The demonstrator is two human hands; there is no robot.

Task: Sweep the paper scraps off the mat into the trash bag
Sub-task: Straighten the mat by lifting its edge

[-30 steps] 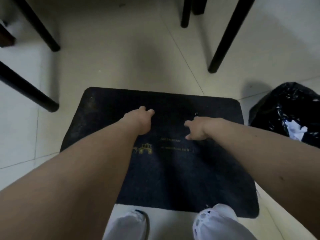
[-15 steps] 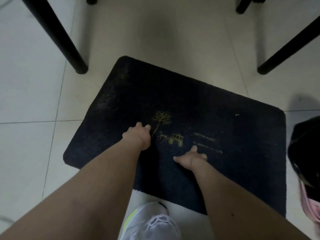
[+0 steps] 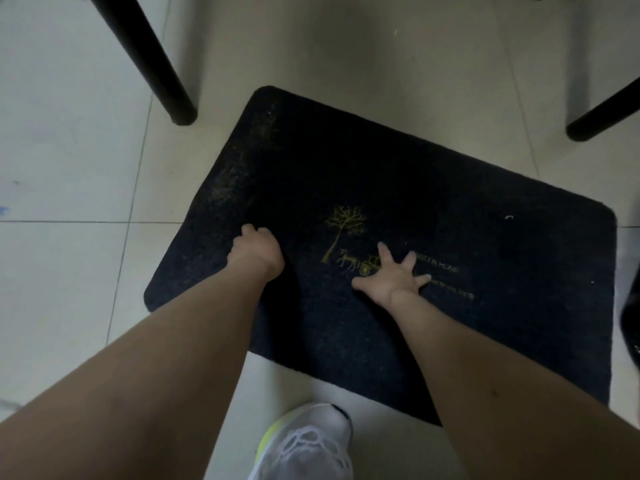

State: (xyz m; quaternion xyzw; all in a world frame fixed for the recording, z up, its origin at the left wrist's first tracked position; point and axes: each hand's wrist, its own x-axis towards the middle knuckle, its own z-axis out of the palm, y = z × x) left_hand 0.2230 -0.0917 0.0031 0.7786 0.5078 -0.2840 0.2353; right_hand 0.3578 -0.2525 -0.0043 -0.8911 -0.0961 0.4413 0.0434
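Head view | left hand point(image 3: 256, 252) curled, contents hidden | right hand point(image 3: 393, 277) splayed flat on mat point(image 3: 485, 174)

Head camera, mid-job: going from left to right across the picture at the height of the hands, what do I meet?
Tiled floor → left hand, curled on the mat → gold tree and carriage print → right hand, fingers spread flat → small white paper scrap → edge of the black trash bag.
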